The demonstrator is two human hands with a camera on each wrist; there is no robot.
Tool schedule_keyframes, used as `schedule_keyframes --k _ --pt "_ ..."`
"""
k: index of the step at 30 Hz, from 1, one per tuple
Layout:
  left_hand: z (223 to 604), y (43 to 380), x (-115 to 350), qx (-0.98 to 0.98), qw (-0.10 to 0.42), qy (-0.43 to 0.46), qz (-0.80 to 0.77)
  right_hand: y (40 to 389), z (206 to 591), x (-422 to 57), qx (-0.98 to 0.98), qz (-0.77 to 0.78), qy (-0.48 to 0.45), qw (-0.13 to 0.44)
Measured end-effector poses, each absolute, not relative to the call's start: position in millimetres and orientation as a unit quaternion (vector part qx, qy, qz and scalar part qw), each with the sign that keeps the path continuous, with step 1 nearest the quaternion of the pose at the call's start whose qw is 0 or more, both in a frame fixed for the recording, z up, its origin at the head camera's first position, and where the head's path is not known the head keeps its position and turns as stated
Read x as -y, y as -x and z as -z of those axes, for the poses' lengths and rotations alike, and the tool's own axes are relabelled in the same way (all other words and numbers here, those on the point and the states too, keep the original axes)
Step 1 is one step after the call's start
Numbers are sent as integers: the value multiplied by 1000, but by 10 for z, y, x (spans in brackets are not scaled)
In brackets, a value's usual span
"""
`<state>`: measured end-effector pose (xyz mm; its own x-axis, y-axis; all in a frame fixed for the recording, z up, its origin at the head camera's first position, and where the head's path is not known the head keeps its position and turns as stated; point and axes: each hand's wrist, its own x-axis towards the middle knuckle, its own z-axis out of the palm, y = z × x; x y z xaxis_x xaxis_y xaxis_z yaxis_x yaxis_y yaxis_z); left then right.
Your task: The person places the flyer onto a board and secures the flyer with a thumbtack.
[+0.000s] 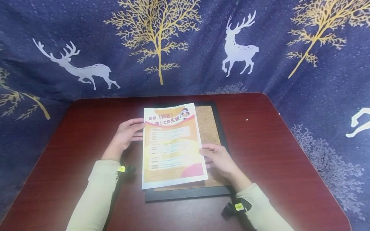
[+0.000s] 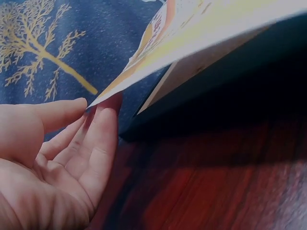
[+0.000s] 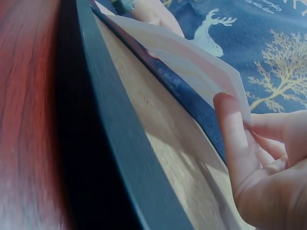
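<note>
A printed paper flyer (image 1: 170,147) in white, orange and yellow is held up by its two long sides. My left hand (image 1: 127,133) pinches its left edge between thumb and fingers, as the left wrist view also shows at the left hand (image 2: 62,148). On the other side my right hand (image 1: 218,158) pinches the right edge lower down; in the right wrist view, fingers of the right hand (image 3: 264,167) lie behind the sheet. Under the flyer is a cork board (image 1: 208,123) with a black frame (image 1: 190,193), its left part hidden by the paper.
The board lies on a dark red wooden table (image 1: 268,154) with rounded corners. Behind and beside it hangs a blue cloth (image 1: 196,77) printed with white deer and golden trees. A small white speck (image 1: 247,119) shows on the tabletop at the right.
</note>
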<state>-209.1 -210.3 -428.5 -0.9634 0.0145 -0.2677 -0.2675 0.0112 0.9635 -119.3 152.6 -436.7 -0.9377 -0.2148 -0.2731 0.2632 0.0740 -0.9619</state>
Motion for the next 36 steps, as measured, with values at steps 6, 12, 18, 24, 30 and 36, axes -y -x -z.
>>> schedule_keyframes --k 6,12,18,24,30,36 --pt "4269 2088 1982 -727 116 81 -672 1156 4377 -1655 -716 679 -12 166" --pt "4268 2105 1824 -739 122 66 -660 1108 4391 -1772 -721 673 -27 164" --pt "4292 2161 1691 -752 121 57 -645 1100 4380 -1877 -719 675 -40 159" --pt "4317 2210 1595 -742 126 57 -656 1115 4355 -1963 -725 671 -40 148" --pt "4338 2229 1536 -742 125 49 -657 1140 4344 -2006 -753 644 -50 127" --pt "4340 2257 1478 -756 113 56 -643 1172 4350 -2050 -770 626 -43 115"
